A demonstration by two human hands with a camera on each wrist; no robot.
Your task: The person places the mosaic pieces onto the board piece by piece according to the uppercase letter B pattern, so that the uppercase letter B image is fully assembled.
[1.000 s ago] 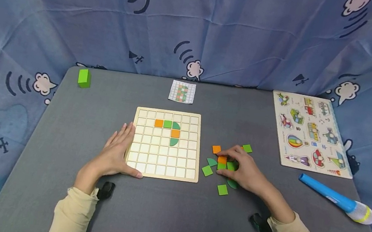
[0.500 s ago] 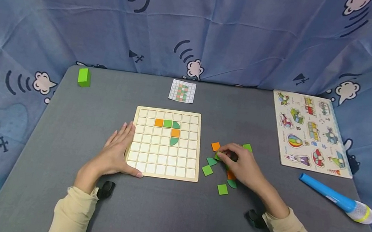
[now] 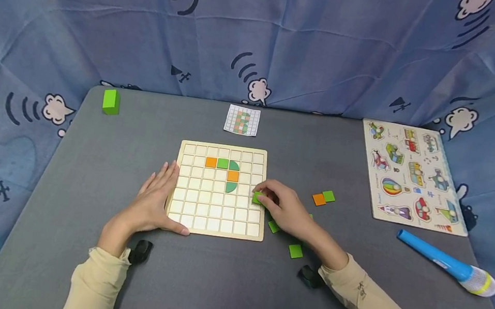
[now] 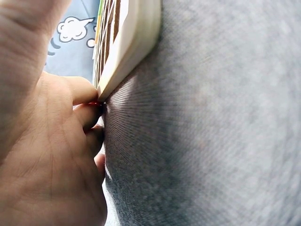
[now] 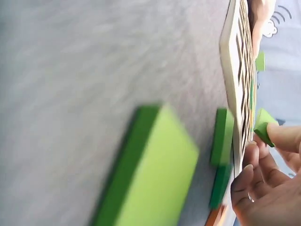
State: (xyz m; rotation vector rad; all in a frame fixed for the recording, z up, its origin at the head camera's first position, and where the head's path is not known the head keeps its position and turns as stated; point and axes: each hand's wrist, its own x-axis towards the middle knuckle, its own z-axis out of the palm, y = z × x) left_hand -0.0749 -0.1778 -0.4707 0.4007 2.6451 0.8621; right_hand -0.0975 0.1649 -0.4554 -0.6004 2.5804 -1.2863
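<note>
A wooden grid board (image 3: 216, 210) lies on the grey table, with orange, light green and dark green tiles set in its upper right squares. Along its left edge my left hand (image 3: 151, 204) rests with straight fingers, the thumb at the near left corner. Between thumb and fingers my right hand (image 3: 289, 212) pinches a light green square tile (image 3: 257, 198) over the board's right edge. The right wrist view also shows this pinched tile (image 5: 264, 126), held tilted above the board. Loose tiles lie under and around the right hand, partly hidden by it.
A small pattern card (image 3: 242, 120) lies behind the board. Far left stands a green block (image 3: 111, 102). A picture puzzle board (image 3: 415, 179) and a blue toy microphone (image 3: 446, 263) lie on the right. One green tile (image 3: 296, 251) sits near the right forearm.
My right hand has picked a light green square tile out of the loose pile and carried it left to the board. The left hand has stayed in place.
</note>
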